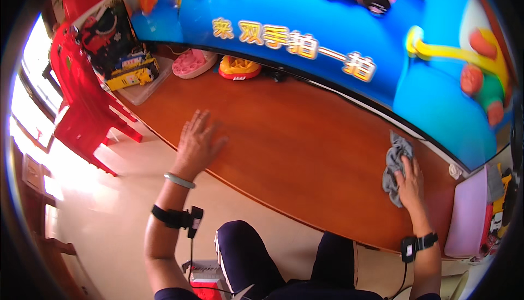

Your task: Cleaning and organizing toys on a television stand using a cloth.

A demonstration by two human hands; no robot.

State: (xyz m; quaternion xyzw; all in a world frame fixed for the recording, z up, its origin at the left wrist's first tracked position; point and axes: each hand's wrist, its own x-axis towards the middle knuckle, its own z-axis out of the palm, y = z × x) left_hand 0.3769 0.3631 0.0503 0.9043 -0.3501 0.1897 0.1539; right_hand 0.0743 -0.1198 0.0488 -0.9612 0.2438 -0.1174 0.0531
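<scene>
A crumpled grey cloth (397, 169) lies on the right part of the brown wooden table (284, 136). My right hand (410, 184) presses on it from its near right side, fingers over the fabric. Over the table's left part, close to the front edge, my left hand (197, 143) is open with the fingers spread and nothing in it. Whether that palm touches the wood I cannot tell. A pale bangle (179, 180) circles my left wrist.
Behind the table spans a large lit screen (284, 22). Along the back left stand a pink clog (192, 63), a yellow and red clog (239, 67) and a plastic tray (143, 90) with toys. A pale purple bin (467, 213) is at right, a red chair (90, 109) at left.
</scene>
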